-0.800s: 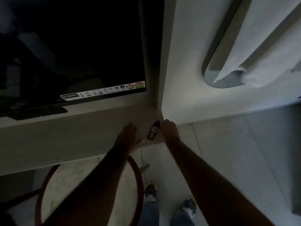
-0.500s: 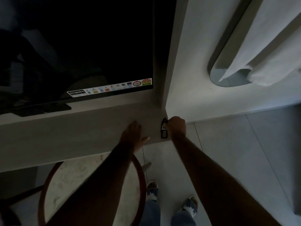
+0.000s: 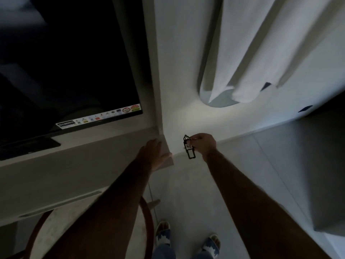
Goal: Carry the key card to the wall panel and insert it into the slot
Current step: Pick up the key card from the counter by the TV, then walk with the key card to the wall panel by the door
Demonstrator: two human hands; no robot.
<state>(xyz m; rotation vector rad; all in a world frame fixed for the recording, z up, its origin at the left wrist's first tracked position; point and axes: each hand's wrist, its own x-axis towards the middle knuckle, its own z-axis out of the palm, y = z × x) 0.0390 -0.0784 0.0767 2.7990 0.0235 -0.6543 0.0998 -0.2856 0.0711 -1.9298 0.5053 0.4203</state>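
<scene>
The room is dim. My right hand (image 3: pixel 203 144) pinches the top of a small dark key card tag (image 3: pixel 189 147), which hangs down in the air in front of the pale wall, to the right of the shelf corner. My left hand (image 3: pixel 155 154) lies flat, fingers apart, on the right end of the long grey shelf (image 3: pixel 74 172). No wall panel or slot is in view.
A dark TV (image 3: pixel 71 68) stands on the shelf at the left. White towels (image 3: pixel 261 53) hang over an oval mirror (image 3: pixel 220 101) on the wall. A round red-rimmed table (image 3: pixel 147 214) sits below the shelf. My feet in sandals (image 3: pixel 186 240) stand on the tiled floor.
My right hand has lifted the key card off the shelf's end and carried it rightward, clear of the shelf. The view has swung right. My left hand stays on the shelf.
</scene>
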